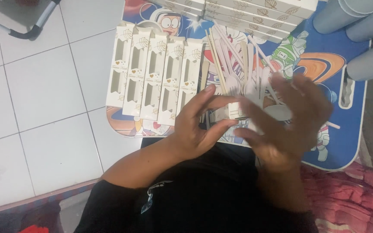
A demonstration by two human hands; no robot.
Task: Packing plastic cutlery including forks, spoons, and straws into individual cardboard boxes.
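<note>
Both hands meet over a small cartoon-printed table (346, 129). My left hand (197, 125) pinches one end of a small white sleeve box (237, 111) between thumb and fingers. My right hand (292, 123), blurred, holds the other end of the same box, and white cutlery shows beside its fingers. Behind the hands lies a loose pile of white plastic spoons and wooden chopsticks (238, 60). A row of several flat white window sleeves (152, 73) lies side by side to the left of the pile.
Stacked white sleeves (247, 13) sit at the table's far edge. Grey-blue cups (359, 26) lie on their sides at top right. White floor tiles (44, 95) spread left, with a metal frame leg (26, 30) at top left. A pink cloth (350, 194) lies at lower right.
</note>
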